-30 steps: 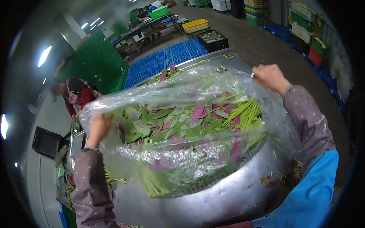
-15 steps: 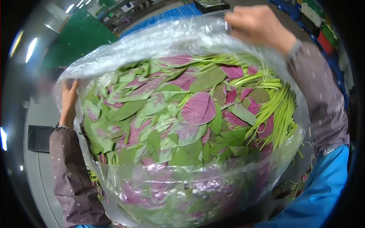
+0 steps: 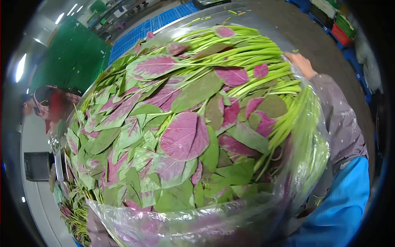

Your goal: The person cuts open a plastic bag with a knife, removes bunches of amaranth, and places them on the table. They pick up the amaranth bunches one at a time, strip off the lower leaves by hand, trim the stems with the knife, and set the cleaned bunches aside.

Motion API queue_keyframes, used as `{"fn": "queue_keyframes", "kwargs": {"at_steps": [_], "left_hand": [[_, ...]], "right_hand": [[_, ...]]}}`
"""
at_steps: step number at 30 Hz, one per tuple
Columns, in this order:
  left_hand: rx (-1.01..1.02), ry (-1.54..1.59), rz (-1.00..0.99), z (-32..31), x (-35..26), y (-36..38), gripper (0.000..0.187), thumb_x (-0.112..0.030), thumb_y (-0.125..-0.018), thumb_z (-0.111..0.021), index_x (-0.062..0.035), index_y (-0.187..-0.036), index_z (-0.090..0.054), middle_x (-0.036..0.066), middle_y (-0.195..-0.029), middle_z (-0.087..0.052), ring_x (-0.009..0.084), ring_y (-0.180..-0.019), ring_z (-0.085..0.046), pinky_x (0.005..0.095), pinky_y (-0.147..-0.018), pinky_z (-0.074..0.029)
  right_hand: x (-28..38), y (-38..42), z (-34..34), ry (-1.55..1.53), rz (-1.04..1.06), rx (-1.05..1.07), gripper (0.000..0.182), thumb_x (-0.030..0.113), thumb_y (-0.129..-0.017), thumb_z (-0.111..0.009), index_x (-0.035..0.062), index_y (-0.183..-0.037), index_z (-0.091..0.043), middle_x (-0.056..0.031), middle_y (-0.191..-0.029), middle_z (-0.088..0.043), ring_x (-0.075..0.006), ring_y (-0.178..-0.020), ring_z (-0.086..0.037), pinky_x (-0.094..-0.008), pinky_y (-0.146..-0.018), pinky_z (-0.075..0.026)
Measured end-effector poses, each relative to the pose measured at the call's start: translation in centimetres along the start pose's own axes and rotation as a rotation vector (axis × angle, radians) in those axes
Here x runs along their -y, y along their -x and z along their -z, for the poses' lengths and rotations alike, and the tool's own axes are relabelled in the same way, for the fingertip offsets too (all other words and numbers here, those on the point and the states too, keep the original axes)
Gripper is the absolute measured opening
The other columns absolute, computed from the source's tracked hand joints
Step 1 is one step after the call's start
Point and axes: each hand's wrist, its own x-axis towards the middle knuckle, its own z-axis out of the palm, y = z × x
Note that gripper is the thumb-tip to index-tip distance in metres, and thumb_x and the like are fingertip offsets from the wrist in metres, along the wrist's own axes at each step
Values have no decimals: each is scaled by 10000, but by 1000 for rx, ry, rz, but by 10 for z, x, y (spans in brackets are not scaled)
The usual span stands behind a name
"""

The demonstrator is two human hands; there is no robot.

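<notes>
Head view: one large heap of amaranth greens (image 3: pixel 185 136) fills the centre, its purple-and-green leaves too many to count and its cut green stems massed toward the upper right. One clear plastic bag (image 3: pixel 214 220) wraps the near side and the right side of the heap; the far side and top are uncovered. One right hand (image 3: pixel 301 65) is at the upper right, beside the stem ends and at the bag's edge; its fingertips are partly hidden, so whether it is closed on the film cannot be told. The left hand is out of sight and its grip cannot be determined; one patterned left sleeve (image 3: pixel 98 231) shows at lower left, partly behind the bag. One steel table (image 3: pixel 251 26) extends beyond the heap, with several short stem cuttings (image 3: pixel 232 12) on it. Two blue grid panels (image 3: pixel 133 37) lie beyond the heap at upper left, near one green board (image 3: pixel 70 64). At far left are one black crate (image 3: pixel 38 166), one co-worker (image 3: pixel 53 105) in red sleeves, and one smaller pile of greens (image 3: pixel 78 214) below. One red crate (image 3: pixel 342 35) stands at upper right.
</notes>
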Motion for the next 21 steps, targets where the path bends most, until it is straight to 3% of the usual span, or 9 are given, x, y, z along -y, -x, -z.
{"fn": "queue_keyframes", "kwargs": {"at_steps": [2, 5, 6, 10, 13, 15, 17, 19, 21], "left_hand": [[2, 152, 99, -14, 16, 38, 498, -219, -858, -492, -11, -1282, -335, 92, -1231, -447, 199, -1131, -415, 303, -925, -331], [-16, 404, 239, -29, 32, 89, 494, -200, -857, -493, -7, -1282, -334, 95, -1223, -454, 199, -1133, -413, 301, -929, -327], [-26, 478, 275, -33, 36, 102, 493, -194, -856, -494, -5, -1283, -334, 96, -1220, -456, 199, -1134, -412, 301, -930, -326], [-52, 691, 331, -37, 47, 142, 489, -168, -855, -495, 1, -1284, -333, 100, -1209, -465, 199, -1137, -409, 299, -935, -322], [-37, 699, 274, -25, 52, 154, 486, -149, -854, -496, 5, -1285, -332, 103, -1200, -472, 199, -1139, -407, 297, -938, -319], [4, 468, 202, -18, 51, 161, 533, -132, -844, -494, 10, -1309, -275, 108, -1188, -476, 206, -1114, -432, 299, -939, -327], [-160, -131, -218, -14, 49, 166, 610, -138, -810, -530, -22, -1329, -232, 129, -1031, -550, 202, -925, -540, 288, -807, -416], [-82, -387, -42, -5, -17, 186, 711, -124, -763, -578, -67, -1352, -184, 161, -865, -568, 257, -715, -567, 317, -648, -444], [-154, -447, -68, 0, -7, 195, 614, -76, -736, -603, -91, -1285, -327, 178, -785, -557, 314, -625, -538, 353, -561, -419]], "right_hand": [[-20, 23, 3, -152, -195, 71, 263, 266, -781, -529, 26, -885, -553, -201, -834, -596, -362, -822, -570, -447, -674, -426], [-32, 47, 39, -663, -463, 168, 332, 314, -806, -561, -4, -900, -548, -83, -750, -572, -149, -667, -528, -274, -616, -408], [-22, 56, 57, -658, -467, 158, 332, 314, -806, -561, -4, -900, -548, -83, -750, -572, -149, -667, -528, -274, -616, -408], [33, 84, 117, -1087, 68, -66, 299, 161, -797, -596, -15, -1024, -518, -16, -900, -555, -69, -786, -494, -238, -684, -427], [82, 114, 148, -948, 439, -12, 403, 157, -765, -621, 24, -1121, -487, -88, -1071, -552, -169, -899, -541, -309, -784, -440], [106, 134, 166, -641, 678, -32, 419, 180, -723, -654, 53, -1095, -510, -117, -1053, -544, -271, -930, -523, -358, -841, -398], [117, 151, 164, -587, 810, -50, 378, 175, -682, -674, 33, -1002, -529, -112, -956, -550, -287, -904, -511, -365, -849, -375], [119, 171, 176, -505, 780, -112, 330, 149, -661, -682, 33, -927, -524, -105, -855, -532, -286, -833, -506, -364, -781, -385], [122, 190, 184, -420, 754, -179, 287, 123, -640, -690, 33, -853, -519, -97, -755, -513, -285, -761, -500, -364, -713, -394]]}}
